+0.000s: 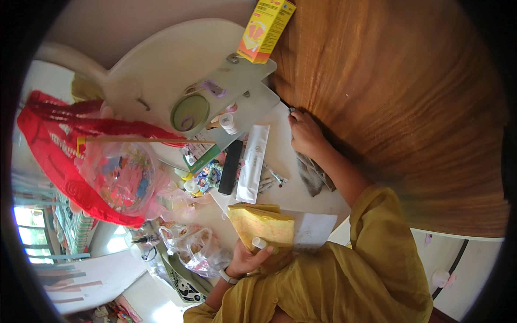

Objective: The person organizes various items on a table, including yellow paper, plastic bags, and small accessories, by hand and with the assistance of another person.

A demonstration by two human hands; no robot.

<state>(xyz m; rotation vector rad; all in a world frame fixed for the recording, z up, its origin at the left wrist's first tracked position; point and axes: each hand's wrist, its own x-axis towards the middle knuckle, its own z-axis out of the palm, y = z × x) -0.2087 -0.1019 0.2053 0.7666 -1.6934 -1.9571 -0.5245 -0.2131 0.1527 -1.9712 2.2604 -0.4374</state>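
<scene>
My left hand (249,259), with a watch at the wrist, grips a small white-capped bottle (259,242). That hand is against a folded yellow stack with reddish marks (262,226), paper or cloth. A white sheet (315,229) lies beside the stack. My right hand (305,132) presses on the white tabletop (278,121) by the wooden panel, fingers curled. From beneath it hangs a grey cloth (313,175); a grey bit shows at the fingertips. Nearby lie a long white packet (253,163), a black case (231,167) and several thin tubes (268,181).
A glass shelf (258,95) carries a green round dish (190,113) and a yellow box (264,34). A white bottle (228,123) stands lower down. To the left are a red knitted piece (72,173), a clear decorated balloon (125,177) and a plastic bag (194,248).
</scene>
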